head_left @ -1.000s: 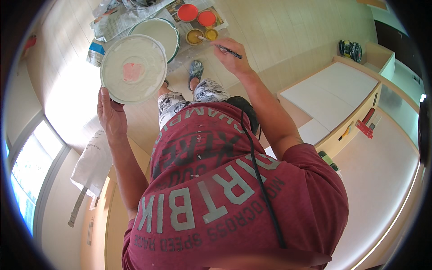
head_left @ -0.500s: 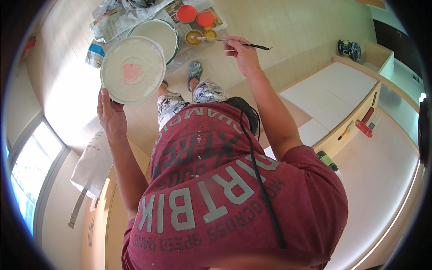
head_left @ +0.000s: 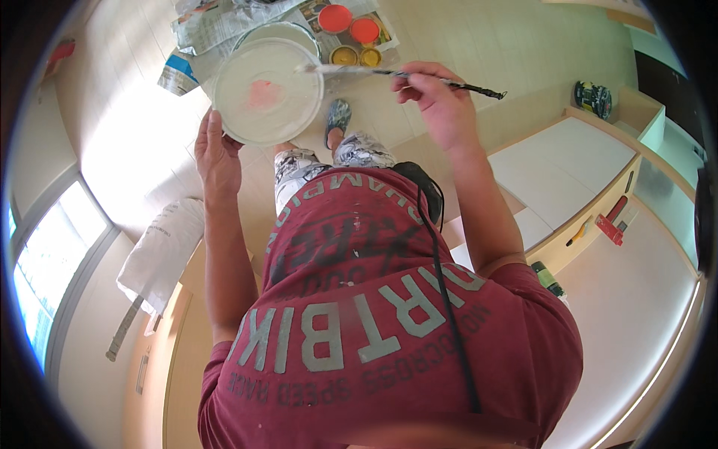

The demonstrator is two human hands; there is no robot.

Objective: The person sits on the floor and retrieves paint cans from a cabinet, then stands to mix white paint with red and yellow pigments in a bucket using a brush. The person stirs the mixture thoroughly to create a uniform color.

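Gripping brush (head_left: 396,72) in right hand (head_left: 441,105), bristles lying leftward over lid (head_left: 268,91) clasped by left hand (head_left: 217,153).

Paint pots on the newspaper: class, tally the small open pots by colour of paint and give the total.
Red or orange-red pots: 2
Yellow pots: 2
Total: 4

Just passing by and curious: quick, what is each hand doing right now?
Left hand: closed on the rim of a white lid with a pink blob.
Right hand: closed on a paintbrush.
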